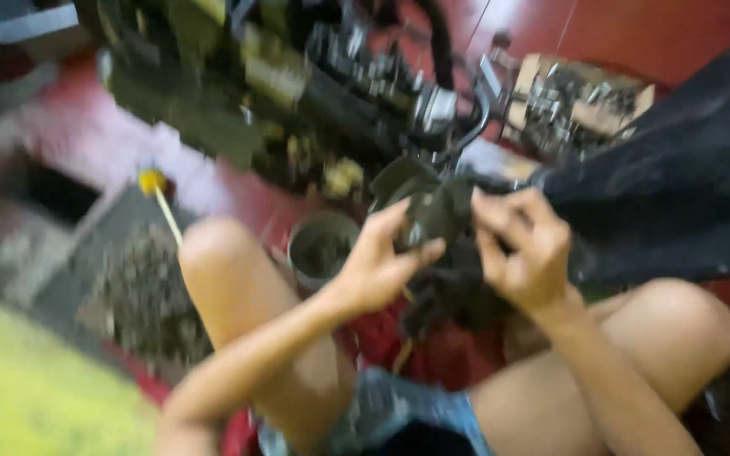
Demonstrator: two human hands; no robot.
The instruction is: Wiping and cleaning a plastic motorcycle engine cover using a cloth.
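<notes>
Between the raised bare knees, seen from the head camera, both hands meet on a dark, blurred part [433,211] that looks like black plastic or rubber; its exact kind cannot be told. Left hand [379,263] grasps it from below and from the left, thumb pressed against its lower edge and fingers curled up along its side. Right hand [524,247] pinches its right edge, fingertips bent inward onto it. Just left of the left hand, near its wrist, stands a round grey metal tin [321,245] on the red floor [635,25]. Beyond both hands, further from the person, lies a large greasy engine-like assembly [340,76] with cables. Right of the right hand spreads a dark cloth [678,186], and past it sits a cardboard box of small metal parts [580,97]. Far left of the left hand, a thin stick with a yellow tip [154,181] rises beside a heap of small dark pieces [141,295].
</notes>
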